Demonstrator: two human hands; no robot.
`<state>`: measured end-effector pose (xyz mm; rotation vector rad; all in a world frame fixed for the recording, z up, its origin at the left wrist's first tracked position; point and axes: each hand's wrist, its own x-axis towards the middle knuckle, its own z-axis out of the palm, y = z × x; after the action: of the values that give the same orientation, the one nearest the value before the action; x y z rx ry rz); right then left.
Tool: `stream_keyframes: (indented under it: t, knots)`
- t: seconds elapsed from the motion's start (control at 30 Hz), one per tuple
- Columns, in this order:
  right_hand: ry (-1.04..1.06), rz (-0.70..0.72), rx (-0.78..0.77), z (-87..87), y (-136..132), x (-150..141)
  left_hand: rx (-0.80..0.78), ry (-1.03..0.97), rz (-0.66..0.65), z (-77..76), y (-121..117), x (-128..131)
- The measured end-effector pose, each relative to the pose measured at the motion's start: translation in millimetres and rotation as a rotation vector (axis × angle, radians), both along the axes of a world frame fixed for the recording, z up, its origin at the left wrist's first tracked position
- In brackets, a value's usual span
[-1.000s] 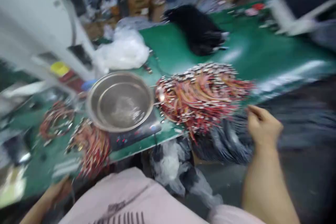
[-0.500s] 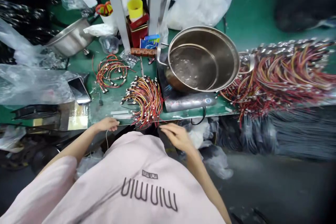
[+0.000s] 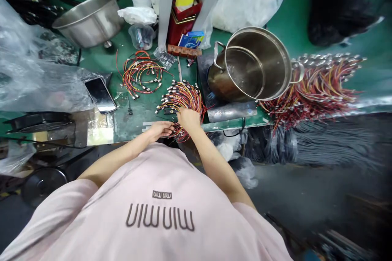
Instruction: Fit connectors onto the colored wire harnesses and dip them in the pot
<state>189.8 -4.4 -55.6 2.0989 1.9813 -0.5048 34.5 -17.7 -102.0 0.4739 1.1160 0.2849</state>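
Note:
A bundle of red, yellow, black and white wires with small connectors (image 3: 188, 94) lies at the front edge of the green table. My right hand (image 3: 189, 120) is on the front part of this bundle, its fingers curled down around some of the wires. The fingertips and how many wires they grip are hidden. Just to the left, my left hand (image 3: 161, 129) reaches in at the table edge. Its fingers are stretched out and slightly apart, with the tips at the red wire ends.
A steel pot (image 3: 251, 73) stands on a flat cooker (image 3: 232, 112) to the right, with a larger wire pile (image 3: 315, 89) beyond it. Left are a loose wire coil (image 3: 141, 74), a phone (image 3: 100, 95), and a steel basin (image 3: 88, 22). A white post (image 3: 167, 8) rises behind.
My right hand has moved from the table edge up and left onto the wire bundle. My left hand has moved right to the wire ends. The camera view has shifted.

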Motion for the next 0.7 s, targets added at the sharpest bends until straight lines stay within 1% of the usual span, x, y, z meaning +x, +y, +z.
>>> stream_keyframes:
  t: [0.1,0.2,0.37,0.53,0.63,0.7]
  knots:
    - [-0.085,0.011,-0.03,-9.7,20,-7,-0.05,-0.042,0.051,2.0,4,4]
    - [-0.106,0.03,-0.035,-16.5,28,-9,-0.077,-0.069,0.088,2.5,8,4]
    - [-0.125,0.057,-0.02,-18.4,30,-11,-0.107,-0.097,0.133,-1.4,16,4]
    - [-0.13,0.062,-0.051,-21.6,31,-12,-0.137,-0.119,0.162,-8.8,21,6]
    - [-0.115,0.07,-0.028,-17.3,29,-12,-0.147,-0.156,0.185,-9.7,24,5]
    - [-0.079,0.093,0.022,-12.1,23,-13,-0.146,-0.199,0.208,-7.7,27,4]
